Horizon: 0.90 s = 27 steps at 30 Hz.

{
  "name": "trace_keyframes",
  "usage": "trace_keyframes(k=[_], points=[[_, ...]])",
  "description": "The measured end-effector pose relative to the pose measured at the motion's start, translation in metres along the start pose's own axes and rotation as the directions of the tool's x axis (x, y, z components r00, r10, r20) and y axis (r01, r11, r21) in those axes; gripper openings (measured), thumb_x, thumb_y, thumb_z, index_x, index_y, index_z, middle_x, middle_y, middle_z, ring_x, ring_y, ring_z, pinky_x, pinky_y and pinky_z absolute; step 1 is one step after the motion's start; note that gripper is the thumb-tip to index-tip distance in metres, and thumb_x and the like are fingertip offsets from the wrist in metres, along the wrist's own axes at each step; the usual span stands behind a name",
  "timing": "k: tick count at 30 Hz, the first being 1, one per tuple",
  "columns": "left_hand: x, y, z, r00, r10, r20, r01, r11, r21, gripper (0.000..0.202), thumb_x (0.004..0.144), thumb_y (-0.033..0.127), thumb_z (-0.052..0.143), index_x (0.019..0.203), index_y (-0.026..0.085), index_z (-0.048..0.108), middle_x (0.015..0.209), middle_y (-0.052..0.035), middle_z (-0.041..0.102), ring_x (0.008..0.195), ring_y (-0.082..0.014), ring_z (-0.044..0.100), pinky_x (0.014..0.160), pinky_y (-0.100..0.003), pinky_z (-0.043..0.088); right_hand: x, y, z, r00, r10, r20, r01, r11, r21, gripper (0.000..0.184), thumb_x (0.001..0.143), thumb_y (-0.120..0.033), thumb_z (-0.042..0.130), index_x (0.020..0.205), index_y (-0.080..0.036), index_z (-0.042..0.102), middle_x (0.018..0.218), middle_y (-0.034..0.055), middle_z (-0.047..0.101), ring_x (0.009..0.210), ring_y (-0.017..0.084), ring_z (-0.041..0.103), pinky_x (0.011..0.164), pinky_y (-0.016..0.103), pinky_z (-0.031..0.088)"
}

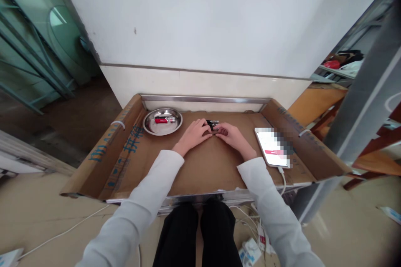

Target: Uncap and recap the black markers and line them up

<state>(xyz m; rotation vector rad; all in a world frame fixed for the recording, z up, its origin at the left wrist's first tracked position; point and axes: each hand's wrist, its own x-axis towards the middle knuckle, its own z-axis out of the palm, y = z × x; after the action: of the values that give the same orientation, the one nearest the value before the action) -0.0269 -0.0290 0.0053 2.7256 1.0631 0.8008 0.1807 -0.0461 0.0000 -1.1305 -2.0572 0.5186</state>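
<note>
Both of my hands meet near the middle of a brown cardboard surface (200, 167). My left hand (198, 130) is closed, its fingers curled at a cluster of small black pieces (213, 122) with shiny parts. Close beside it, my right hand (229, 133) has its fingers bent in and pinched at the near side of the same cluster. The fingers hide most of what they grip, and its kind is too small to make out. To the left, a round steel dish (150, 129) holds a small red item (161, 120) with a clear or silvery end.
A lit phone (272, 150), partly pixelated, lies at the right with a white charging cable (284, 181) running over the front edge. Raised cardboard sides (103, 150) flank the surface, and a white wall (206, 29) rises behind. Cables and a power strip (250, 252) lie on the floor.
</note>
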Motion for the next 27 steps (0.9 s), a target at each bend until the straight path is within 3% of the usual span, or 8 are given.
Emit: trace_keyframes(k=[4,9,14,16,20,22,24,27], points=[[-0.002,-0.002,0.000,0.999,-0.038,-0.026,0.038,0.999,0.024,0.020,0.087,0.036,0.050,0.088,0.018,0.058,0.098,-0.0070,0.050,0.091,-0.0213,0.049,0.085,-0.036,0.040,0.002,-0.005,0.001,1.000,-0.012,-0.029,0.008,0.993,-0.114,0.022,0.082,-0.022,0.053,0.103,-0.024,0.062,0.086,0.0042,0.058,0.077,0.018,0.054,0.073,0.032,0.045],[-0.001,-0.004,-0.002,0.994,-0.073,-0.080,0.077,0.996,0.042,0.023,0.087,0.035,0.049,0.101,0.017,0.052,0.105,-0.0089,0.050,0.093,-0.0218,0.050,0.085,-0.036,0.040,0.005,-0.007,0.000,0.996,-0.061,-0.060,0.046,0.973,-0.227,0.022,0.084,-0.018,0.049,0.103,-0.023,0.060,0.089,0.0057,0.057,0.083,0.020,0.053,0.077,0.033,0.043],[0.000,0.000,-0.021,0.973,-0.131,-0.190,0.144,0.988,0.056,0.023,0.092,0.031,0.036,0.101,0.018,0.053,0.103,-0.0093,0.055,0.096,-0.0215,0.052,0.088,-0.035,0.037,0.005,-0.007,0.000,0.994,-0.041,-0.104,0.013,0.967,-0.255,0.018,0.086,-0.024,0.048,0.099,-0.022,0.060,0.087,0.0052,0.056,0.079,0.019,0.053,0.074,0.032,0.042],[-0.003,-0.002,-0.033,0.913,-0.265,-0.310,0.299,0.952,0.067,0.026,0.093,0.028,0.031,0.103,0.018,0.053,0.105,-0.0111,0.056,0.101,-0.0235,0.051,0.090,-0.037,0.035,0.004,-0.011,0.003,0.993,-0.043,-0.105,0.016,0.970,-0.244,0.017,0.086,-0.028,0.049,0.098,-0.022,0.060,0.085,0.0048,0.056,0.078,0.019,0.053,0.075,0.032,0.042],[-0.016,-0.018,-0.052,0.620,-0.588,-0.520,0.723,0.686,0.086,0.029,0.088,0.025,0.034,0.109,0.014,0.051,0.113,-0.0183,0.052,0.109,-0.0320,0.047,0.092,-0.045,0.032,0.006,-0.023,0.014,0.993,-0.115,0.001,0.112,0.964,-0.240,0.017,0.081,-0.038,0.060,0.088,-0.023,0.062,0.087,0.0053,0.057,0.086,0.020,0.054,0.081,0.033,0.041],[-0.023,-0.027,-0.055,0.527,-0.680,-0.510,0.822,0.561,0.102,0.031,0.085,0.022,0.038,0.110,0.010,0.050,0.116,-0.0211,0.050,0.111,-0.0350,0.046,0.093,-0.048,0.031,0.009,-0.026,0.019,0.990,-0.133,0.053,0.143,0.957,-0.254,0.017,0.081,-0.039,0.060,0.084,-0.023,0.063,0.089,0.0061,0.058,0.088,0.021,0.054,0.082,0.034,0.040],[-0.027,-0.031,-0.056,0.490,-0.749,-0.446,0.860,0.500,0.106,0.032,0.082,0.020,0.040,0.110,0.008,0.050,0.116,-0.0227,0.051,0.112,-0.0359,0.046,0.093,-0.049,0.031,0.012,-0.025,0.023,0.989,-0.130,0.075,0.146,0.950,-0.277,0.017,0.085,-0.037,0.055,0.084,-0.023,0.064,0.090,0.0071,0.058,0.088,0.021,0.054,0.080,0.035,0.039],[-0.030,-0.034,-0.055,0.483,-0.795,-0.367,0.870,0.482,0.102,0.032,0.082,0.017,0.040,0.111,0.008,0.050,0.114,-0.0234,0.052,0.112,-0.0360,0.047,0.091,-0.049,0.032,0.016,-0.021,0.024,0.989,-0.130,0.068,0.146,0.933,-0.330,0.018,0.090,-0.031,0.048,0.088,-0.024,0.065,0.090,0.0077,0.060,0.090,0.022,0.055,0.078,0.034,0.037]])
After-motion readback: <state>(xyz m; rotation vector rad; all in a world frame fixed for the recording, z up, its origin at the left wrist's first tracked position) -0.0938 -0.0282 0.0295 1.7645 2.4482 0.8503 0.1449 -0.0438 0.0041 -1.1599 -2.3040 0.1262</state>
